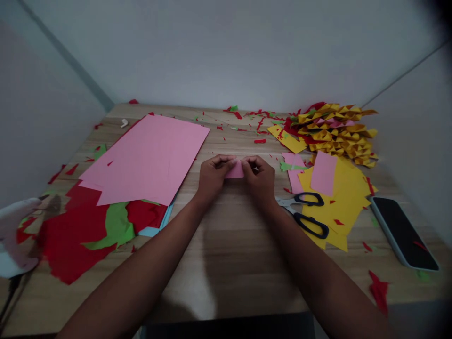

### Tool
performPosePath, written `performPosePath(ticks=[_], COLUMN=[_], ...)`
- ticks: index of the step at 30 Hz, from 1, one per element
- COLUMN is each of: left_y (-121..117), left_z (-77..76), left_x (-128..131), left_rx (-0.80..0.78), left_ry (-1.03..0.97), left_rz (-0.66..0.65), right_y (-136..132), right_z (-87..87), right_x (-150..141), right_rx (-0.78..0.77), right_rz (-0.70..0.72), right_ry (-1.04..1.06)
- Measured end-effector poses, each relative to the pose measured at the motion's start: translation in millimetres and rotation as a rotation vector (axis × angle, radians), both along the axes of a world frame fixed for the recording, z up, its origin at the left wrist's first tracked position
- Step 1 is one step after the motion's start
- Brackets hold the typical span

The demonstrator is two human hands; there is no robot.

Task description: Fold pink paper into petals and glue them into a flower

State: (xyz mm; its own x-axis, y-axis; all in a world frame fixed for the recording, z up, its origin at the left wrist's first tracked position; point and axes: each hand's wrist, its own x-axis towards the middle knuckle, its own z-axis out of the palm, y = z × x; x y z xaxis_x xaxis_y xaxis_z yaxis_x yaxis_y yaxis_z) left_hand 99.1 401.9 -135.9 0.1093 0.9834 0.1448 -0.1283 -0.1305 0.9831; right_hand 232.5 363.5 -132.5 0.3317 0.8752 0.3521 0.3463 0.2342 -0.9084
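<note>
Between my two hands, over the middle of the wooden table (240,259), is a small piece of pink paper (234,172). My left hand (214,175) pinches its left side between thumb and fingers. The right side is pinched the same way by my right hand (260,175). Part of the paper is hidden behind my fingers, so its full shape and any fold cannot be made out. Scissors with dark handles (310,216) lie just right of my right wrist, partly over yellow paper (341,202). A pink paper strip (324,172) rests on that yellow pile.
Large pink sheets (151,160) lie at the left over red paper (77,235) and a torn green piece (118,226). Folded yellow paper pieces (335,134) are heaped at the back right. A phone (404,233) lies at the right. A white corded device (16,235) stands far left.
</note>
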Motion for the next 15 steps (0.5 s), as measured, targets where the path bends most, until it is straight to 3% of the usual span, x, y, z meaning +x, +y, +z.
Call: performPosePath(ticks=[3, 8, 10, 15], left_y=[-0.7, -6.0, -7.7, -7.2], left_z=[1.1, 0.5, -1.1, -4.2], left_x=[-2.5, -0.7, 2.5, 6.1], left_rx=[0.052, 0.043, 0.049, 0.102], left_ry=[-0.057, -0.163, -0.124, -0.07], left_rz=[-0.073, -0.355, -0.35, -0.197], right_y=[2.0, 7.6, 8.6, 6.5], right_z=[-0.6, -4.4, -5.4, -5.2], right_x=[0.3, 7.6, 9.2, 3.8], right_rx=[0.023, 0.004, -0.008, -0.007], right_rz=[-0.007, -0.095, -0.087, 0.021], right_ry=[0.097, 0.332, 0.383, 0.33])
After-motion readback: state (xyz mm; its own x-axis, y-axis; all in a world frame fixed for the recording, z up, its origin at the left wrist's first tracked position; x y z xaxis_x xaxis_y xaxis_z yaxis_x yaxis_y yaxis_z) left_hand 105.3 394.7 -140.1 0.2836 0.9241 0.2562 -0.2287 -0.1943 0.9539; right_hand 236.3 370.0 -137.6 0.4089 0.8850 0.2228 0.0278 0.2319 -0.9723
